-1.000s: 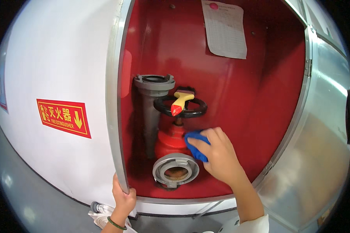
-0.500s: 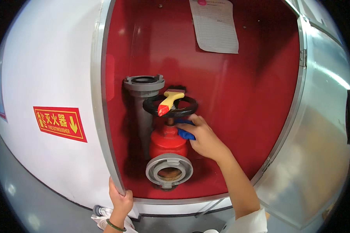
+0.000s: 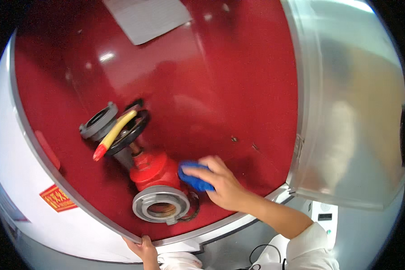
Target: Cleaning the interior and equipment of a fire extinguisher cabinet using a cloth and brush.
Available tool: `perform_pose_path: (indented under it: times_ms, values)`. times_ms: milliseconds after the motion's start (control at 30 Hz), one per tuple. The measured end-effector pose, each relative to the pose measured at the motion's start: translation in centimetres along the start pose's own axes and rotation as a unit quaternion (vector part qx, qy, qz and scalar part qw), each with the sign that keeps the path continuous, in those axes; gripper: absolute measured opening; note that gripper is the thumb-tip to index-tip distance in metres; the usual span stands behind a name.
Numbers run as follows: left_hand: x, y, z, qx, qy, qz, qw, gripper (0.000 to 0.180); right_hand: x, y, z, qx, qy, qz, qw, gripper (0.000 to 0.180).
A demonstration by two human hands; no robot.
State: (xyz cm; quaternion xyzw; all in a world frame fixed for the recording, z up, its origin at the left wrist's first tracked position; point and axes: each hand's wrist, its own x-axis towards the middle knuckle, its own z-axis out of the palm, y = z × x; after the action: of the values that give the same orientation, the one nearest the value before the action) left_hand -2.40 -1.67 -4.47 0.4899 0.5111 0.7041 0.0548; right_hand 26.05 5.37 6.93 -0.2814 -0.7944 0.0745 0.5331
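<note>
Red cabinet interior (image 3: pixel 189 90) surrounds my right hand (image 3: pixel 222 182) pinching a blue cloth (image 3: pixel 193 177) against the red hydrant valve (image 3: pixel 153 168), while my left hand (image 3: pixel 141 249) grips the door edge (image 3: pixel 76 198).

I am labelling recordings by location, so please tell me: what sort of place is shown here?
Most likely a fire hose cabinet set in a building wall. It has a red interior, a red hydrant valve with a black handwheel, and a metal coupling outlet. The right hand presses a blue cloth beside the valve.

Blue cloth (image 3: pixel 194 178) half under fingers (image 3: pixel 201 169)
</note>
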Motion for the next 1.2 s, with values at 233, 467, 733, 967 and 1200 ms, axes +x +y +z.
perform_pose_path:
  times_ms: [233,467,733,967,1200]
  values:
    - [0.0,0.3,0.1,-0.032,-0.007,0.012,0.999,0.079,3.2,0.0,2.0,-0.037,0.069,-0.074,0.994,0.069]
    - [0.3,1.1,-0.5,-0.018,-0.013,-0.014,1.000,0.076,-2.9,1.3,1.5,-0.097,-0.110,0.016,0.989,0.069]
    - [0.2,1.5,0.1,-0.037,-0.005,-0.035,0.999,0.075,1.0,-1.6,2.3,-0.241,0.103,-0.127,0.957,0.049]
    - [0.2,1.7,0.0,-0.039,0.020,-0.010,0.999,0.076,3.5,-2.6,1.3,-0.208,0.037,-0.064,0.975,0.044]
    - [-0.1,2.3,0.9,-0.024,0.034,-0.017,0.999,0.079,7.1,2.6,2.6,-0.006,-0.053,0.019,0.998,0.047]
